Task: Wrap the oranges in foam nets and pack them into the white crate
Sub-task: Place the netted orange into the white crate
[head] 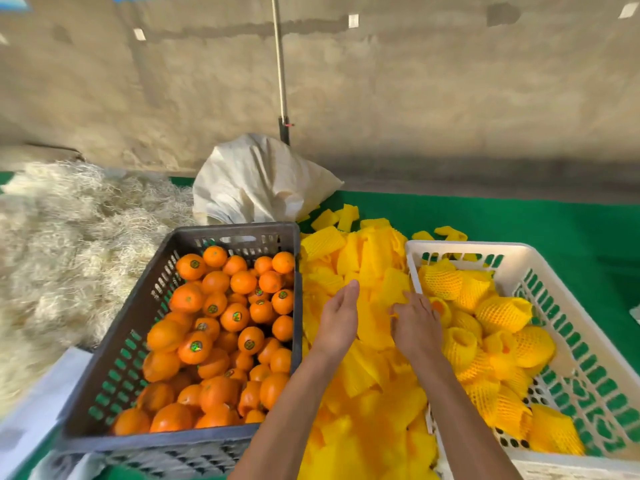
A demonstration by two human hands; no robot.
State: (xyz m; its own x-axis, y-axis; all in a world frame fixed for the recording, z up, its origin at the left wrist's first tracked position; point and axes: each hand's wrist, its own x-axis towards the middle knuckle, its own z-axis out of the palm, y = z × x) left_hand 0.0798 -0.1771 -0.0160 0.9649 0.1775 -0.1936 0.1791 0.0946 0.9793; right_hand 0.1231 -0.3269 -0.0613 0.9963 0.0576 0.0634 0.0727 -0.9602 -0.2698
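Fingertips of right hand (415, 325) hidden in foam nets (367, 271), grip unclear; left hand (339, 320) flat, fingers straight

Green table (519, 223) and its load

We see a green-covered table running back to a rough wall. On it, from left to right, lie a heap of pale shredded fibre (62, 237), a dark grey crate (221, 233) full of bare oranges (235, 317), a loose pile of yellow foam nets (367, 368) and a white crate (460, 249) partly filled with netted fruit. A white sack (256, 181) sits behind the grey crate, and white sheets (38, 403) lie at the near left edge.
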